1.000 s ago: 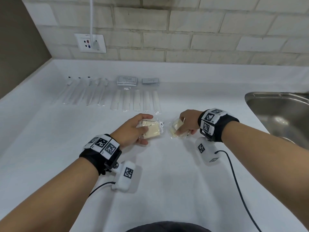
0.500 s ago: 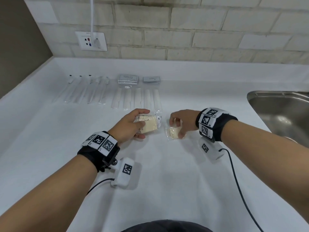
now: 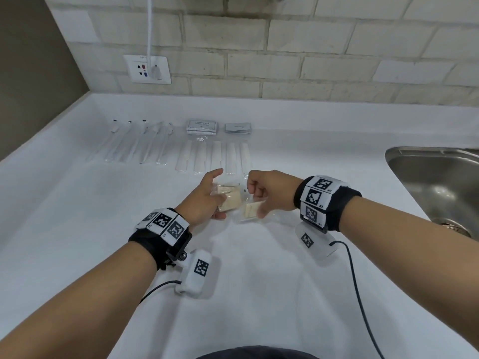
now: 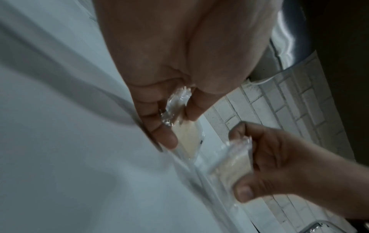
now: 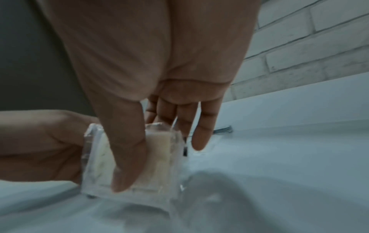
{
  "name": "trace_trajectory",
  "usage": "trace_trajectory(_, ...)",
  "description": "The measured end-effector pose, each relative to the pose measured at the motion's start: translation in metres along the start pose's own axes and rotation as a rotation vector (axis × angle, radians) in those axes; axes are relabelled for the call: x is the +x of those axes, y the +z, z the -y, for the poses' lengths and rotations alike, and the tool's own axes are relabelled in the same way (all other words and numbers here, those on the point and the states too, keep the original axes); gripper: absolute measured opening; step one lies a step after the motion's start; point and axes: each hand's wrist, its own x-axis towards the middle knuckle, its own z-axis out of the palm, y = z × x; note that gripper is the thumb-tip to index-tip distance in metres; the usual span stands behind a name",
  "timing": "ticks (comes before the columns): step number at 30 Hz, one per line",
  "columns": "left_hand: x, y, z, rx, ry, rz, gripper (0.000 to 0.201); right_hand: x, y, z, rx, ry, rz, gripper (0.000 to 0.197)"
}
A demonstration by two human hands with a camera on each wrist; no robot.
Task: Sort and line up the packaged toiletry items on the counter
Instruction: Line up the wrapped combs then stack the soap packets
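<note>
The left hand point(image 3: 204, 200) grips a stack of wrapped soap bars point(image 3: 229, 199), thumb on one side and fingers on the other, held just above the tabletop point(image 3: 77, 229). The right hand point(image 3: 269, 193) pinches a single wrapped soap point(image 3: 251, 211) between thumb and fingers, just beside the stack and slightly nearer the person. The two packets are nearly touching, their long axes roughly side by side. The sorted rows lie beyond both hands' fingertips: the flat white packets point(image 3: 215, 158) directly ahead, the clear tube packets point(image 3: 140, 143) ahead and to the left hand's outer side. Probably the single soap joins the stack next, a short inward move for the right hand.
</note>
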Motion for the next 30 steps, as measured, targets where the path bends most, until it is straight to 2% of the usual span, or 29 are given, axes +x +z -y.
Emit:
trace_trajectory(2, 0.000, 0.005, -0.001, 0.020, 0.011, 0.013, 0.059, 0.002, 0.005, 0.009, -0.007, -0.016, -0.014, 0.049)
trace_trajectory(7, 0.001, 0.010, 0.001, 0.079, 0.040, -0.038, 0.028, 0.006, 0.029, 0.017, 0.086, -0.014, -0.098, 0.046)
trace_trajectory(10, -0.002, 0.009, 0.000, 0.061, 0.017, -0.011, 0.021, 0.007, 0.038, 0.017, 0.169, -0.020, -0.185, 0.042)
trace_trajectory(13, -0.006, 0.011, -0.003, 0.014, -0.008, 0.034, 0.015, 0.011, 0.044, 0.017, 0.163, -0.011, -0.277, 0.047)
trace_trajectory(15, -0.008, 0.011, -0.003, 0.018, -0.020, 0.089, 0.024, 0.012, 0.046, 0.017, 0.175, 0.018, -0.341, 0.053)
trace_trajectory(17, -0.008, 0.011, -0.001, 0.117, 0.024, 0.138, 0.036, 0.011, 0.047, 0.018, 0.190, 0.057, -0.381, 0.060)
trace_trajectory(20, -0.004, 0.009, 0.006, 0.354, 0.145, 0.131, 0.044, 0.008, 0.048, 0.018, 0.114, 0.118, -0.358, 0.077)
trace_trajectory(22, -0.004, 0.009, 0.006, 0.425, 0.179, 0.106, 0.041, 0.007, 0.049, 0.016, 0.047, 0.163, -0.291, 0.079)
trace_trajectory(24, -0.004, 0.010, 0.008, 0.516, 0.192, 0.084, 0.036, 0.005, 0.049, 0.013, 0.035, 0.179, -0.201, 0.073)
trace_trajectory(26, -0.004, 0.011, 0.009, 0.689, 0.185, 0.031, 0.034, 0.004, 0.049, 0.012, 0.023, 0.141, -0.142, 0.058)
trace_trajectory(28, -0.005, 0.010, 0.008, 0.781, 0.159, 0.002, 0.036, 0.005, 0.049, 0.013, -0.009, 0.113, -0.134, 0.045)
trace_trajectory(30, -0.004, 0.007, 0.007, 0.778, 0.132, 0.022, 0.045, 0.006, 0.049, 0.013, -0.012, 0.125, -0.143, 0.038)
